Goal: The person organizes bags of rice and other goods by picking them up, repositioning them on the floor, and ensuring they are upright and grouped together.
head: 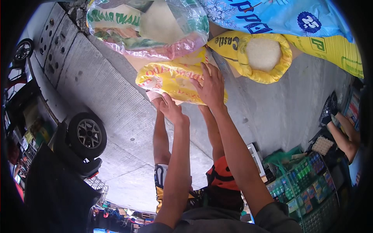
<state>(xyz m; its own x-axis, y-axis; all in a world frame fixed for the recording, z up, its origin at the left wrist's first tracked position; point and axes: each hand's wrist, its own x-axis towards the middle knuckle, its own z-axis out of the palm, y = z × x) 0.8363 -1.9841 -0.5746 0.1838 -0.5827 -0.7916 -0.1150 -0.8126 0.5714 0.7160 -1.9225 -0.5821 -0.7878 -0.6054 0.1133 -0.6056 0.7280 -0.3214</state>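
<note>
A yellow plastic sack [172, 80] with red lettering lies in front of me. My right hand [210, 83] is laid on its right part, palm down and fingers spread. At the sack's lower left edge is my left hand [172, 109], with its fingers apart; whether it touches the plastic I cannot tell. To the right, another yellow sack [242, 55] has its mouth rolled back around white rice grains [263, 54]. Beyond my hands, a partly clear sack [157, 38] with green print and a pink lower side stands close to the yellow one.
A large blue sack [262, 17] and a yellow woven sack [329, 52] occupy the upper right. A vehicle wheel [88, 134] is on the left over grooved concrete [96, 75]. Lower right are a bottle rack [294, 180], an egg tray [322, 145] and a person's leg [342, 131].
</note>
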